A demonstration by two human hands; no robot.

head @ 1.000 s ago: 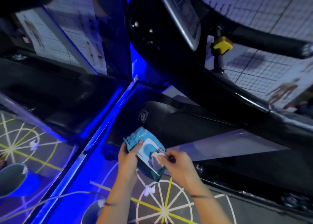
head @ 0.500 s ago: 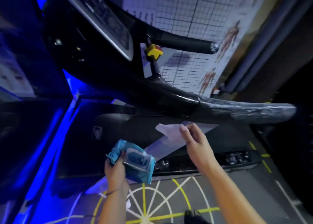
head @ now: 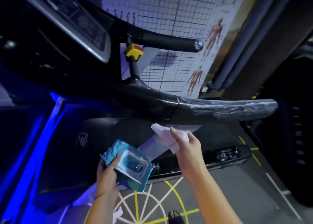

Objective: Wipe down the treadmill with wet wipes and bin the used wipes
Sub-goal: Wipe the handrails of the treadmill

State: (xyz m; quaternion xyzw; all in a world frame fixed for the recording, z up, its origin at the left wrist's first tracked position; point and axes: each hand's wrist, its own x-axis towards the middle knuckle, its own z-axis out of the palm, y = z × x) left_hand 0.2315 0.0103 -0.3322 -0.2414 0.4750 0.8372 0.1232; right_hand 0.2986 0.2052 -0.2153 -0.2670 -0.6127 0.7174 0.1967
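Head view: your right hand now pinches a wipe pulled free; left hand grips the pack. Wiping may begin.

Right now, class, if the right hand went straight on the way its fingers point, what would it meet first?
Probably the wrapped handrail above the right hand, its wipe touching first; depth is hard to judge.

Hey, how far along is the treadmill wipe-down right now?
Done: one wet wipe is out of the pack. In hand: the right hand holds it by the wrapped handrail; the left hand holds the pack. Left: the wiping itself, then binning.
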